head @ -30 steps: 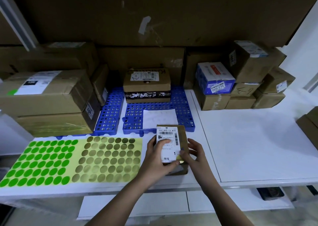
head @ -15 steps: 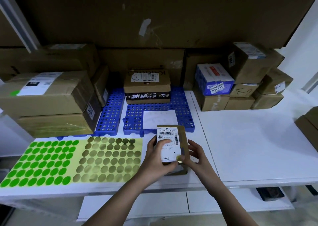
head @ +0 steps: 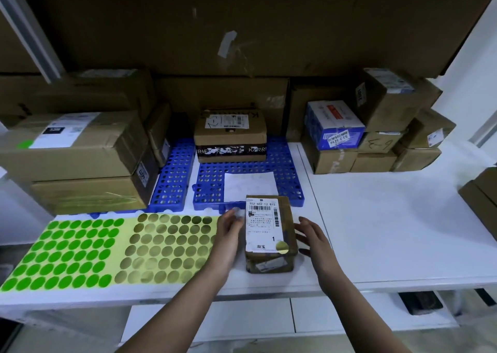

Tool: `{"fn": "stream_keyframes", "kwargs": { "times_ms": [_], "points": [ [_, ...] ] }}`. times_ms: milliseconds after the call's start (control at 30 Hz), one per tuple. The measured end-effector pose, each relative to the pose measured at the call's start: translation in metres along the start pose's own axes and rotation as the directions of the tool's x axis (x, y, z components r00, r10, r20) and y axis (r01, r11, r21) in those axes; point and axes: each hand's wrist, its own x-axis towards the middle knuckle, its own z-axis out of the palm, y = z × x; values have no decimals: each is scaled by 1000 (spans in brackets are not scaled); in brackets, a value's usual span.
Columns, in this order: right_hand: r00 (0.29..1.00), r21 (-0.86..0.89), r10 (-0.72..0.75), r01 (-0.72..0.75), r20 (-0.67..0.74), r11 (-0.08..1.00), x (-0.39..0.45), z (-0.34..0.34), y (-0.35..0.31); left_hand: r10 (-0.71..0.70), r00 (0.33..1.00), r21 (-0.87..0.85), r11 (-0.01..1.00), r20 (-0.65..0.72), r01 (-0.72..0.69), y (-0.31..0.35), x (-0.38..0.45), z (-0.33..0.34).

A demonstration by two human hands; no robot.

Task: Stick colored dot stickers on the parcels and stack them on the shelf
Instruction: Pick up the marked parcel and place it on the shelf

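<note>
A small brown parcel [head: 270,231] with a white barcode label lies on the white table near its front edge. A gold dot sticker [head: 281,246] sits at the label's lower right corner. My left hand [head: 228,234] is beside the parcel's left edge, fingers apart, possibly touching it. My right hand [head: 313,238] hovers just right of the parcel, fingers spread, holding nothing. A sticker sheet [head: 126,245] with green dots [head: 64,253] and gold dots [head: 166,247] lies to the left.
Blue perforated pallets [head: 209,183] lie behind the parcel, carrying a paper sheet [head: 250,187] and a brown box [head: 231,137]. Large cartons [head: 75,153] are stacked at the left, and smaller boxes [head: 376,134] at the back right. The white table [head: 390,218] stretches to the right.
Both hands have come off the parcel's top and moved to its sides. The gold dot that my right fingers were pressing now shows on the label's corner.
</note>
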Motion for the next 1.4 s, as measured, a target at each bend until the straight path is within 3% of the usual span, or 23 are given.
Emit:
{"fn": "stream_keyframes", "kwargs": {
  "times_ms": [133, 233, 567, 700, 833, 1133, 1400],
  "points": [
    [992, -20, 100, -99, 78, 995, 6, 14, -6, -165, 980, -4, 986, 114, 166, -2, 2, 10],
    [986, 9, 76, -79, 151, 997, 3, 25, -4, -204, 969, -82, 973, 143, 217, 3, -6, 21],
    [993, 132, 84, -94, 80, 987, 11, 32, -32, -33, 980, -65, 997, 195, 46, 39, -1, 19],
    [996, 142, 77, -81, 33, 987, 31, 44, -65, -41, 968, -45, 998, 249, 54, 75, 15, 12],
    [997, 180, 69, -71, 18, 981, 55, 58, -105, -8, 981, 14, 1000, 193, 6, 106, 31, 3],
    [1000, 99, 13, -13, 4, 995, 115, 101, -162, 65, 973, -79, 996, 221, -48, 161, 61, -18],
    [993, -22, -20, 23, 118, 1000, 119, 145, -199, 140, 970, -48, 990, 199, -133, 195, 102, -53]
  ]
}}
